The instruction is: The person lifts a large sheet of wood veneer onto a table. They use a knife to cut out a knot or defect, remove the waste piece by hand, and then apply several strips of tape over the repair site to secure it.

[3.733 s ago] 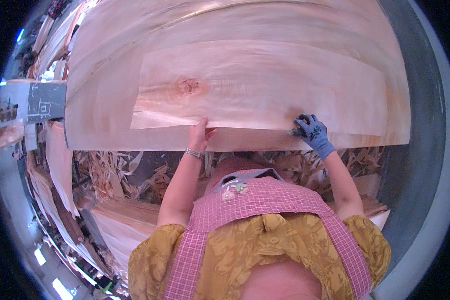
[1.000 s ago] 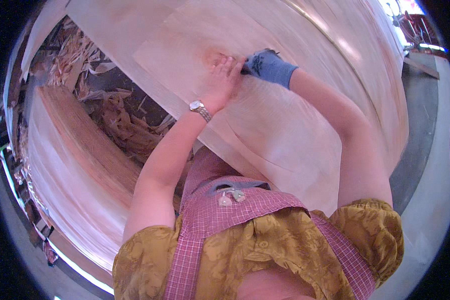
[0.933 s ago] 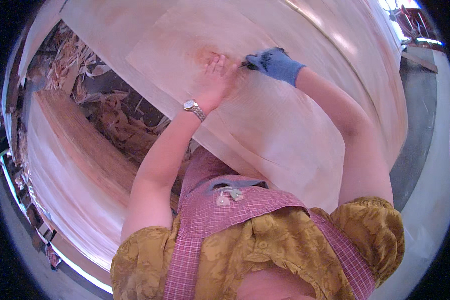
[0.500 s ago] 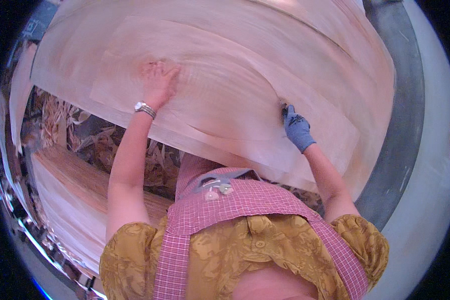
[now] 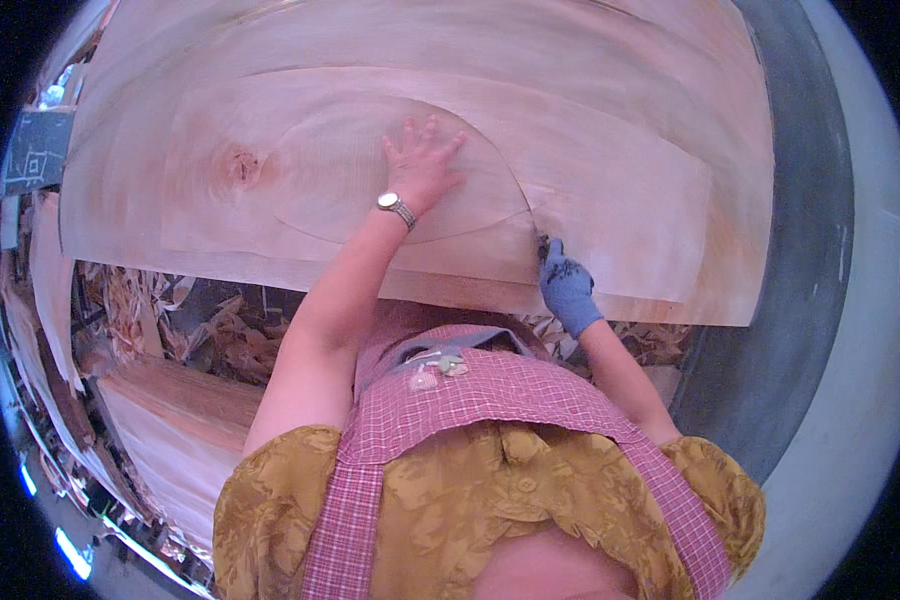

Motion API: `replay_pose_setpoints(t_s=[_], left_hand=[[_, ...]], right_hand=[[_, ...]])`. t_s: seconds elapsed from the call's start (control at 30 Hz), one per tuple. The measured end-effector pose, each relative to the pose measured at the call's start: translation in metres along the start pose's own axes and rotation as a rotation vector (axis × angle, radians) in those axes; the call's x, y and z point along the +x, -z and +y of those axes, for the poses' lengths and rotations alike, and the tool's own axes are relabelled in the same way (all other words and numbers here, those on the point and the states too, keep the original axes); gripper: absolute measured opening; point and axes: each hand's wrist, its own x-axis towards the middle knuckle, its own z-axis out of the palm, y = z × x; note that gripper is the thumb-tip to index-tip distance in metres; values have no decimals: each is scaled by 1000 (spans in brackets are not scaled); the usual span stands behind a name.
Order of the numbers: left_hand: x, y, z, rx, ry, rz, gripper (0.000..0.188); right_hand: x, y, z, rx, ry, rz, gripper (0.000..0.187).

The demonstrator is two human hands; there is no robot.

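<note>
Top veneer sheet [image 5: 300,170]: pale wood, flat on a wider stack of sheets [image 5: 670,90], dark knot [image 5: 240,165] toward its left end. Curved line noted across the sheet from beside the knot to its near edge; crack or grain, cannot tell at this resolution.

Left hand [image 5: 420,165]: bare, wristwatch [image 5: 396,209] at the wrist, palm down on the sheet right of the knot, fingers spread wide, gripping nothing.

Right hand [image 5: 567,287]: blue glove, at the sheet's near edge well right of the knot, fingers curled tight. Small dark item possibly pinched at the fingertips; too small to identify, partly covered by the glove.

Below the sheet's near edge: heap of wood scraps [image 5: 180,320], partly hidden by the left forearm. Further veneer pile [image 5: 180,420] below the scraps, cut off by the picture rim. Sheet's far edge bent by lens distortion.
</note>
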Motion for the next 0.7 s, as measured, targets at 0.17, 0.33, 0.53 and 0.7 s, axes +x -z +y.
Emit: replay_pose_setpoints(t_s=[0.17,0.33,0.53,0.7], left_hand=[[0,-3,-1,113,-4,17,71],[-2,-12,-9,80,-17,47,71],[-2,-9,-17,-45,0,50,79],[0,-12,-20,-30,-23,78,82]], right_hand=[[-8,-11,29,347,-18,228,43],[20,13,64,226,-313,245,44],[27,16,77,194,86,636,31],[31,5,110,83,140,549,56]])
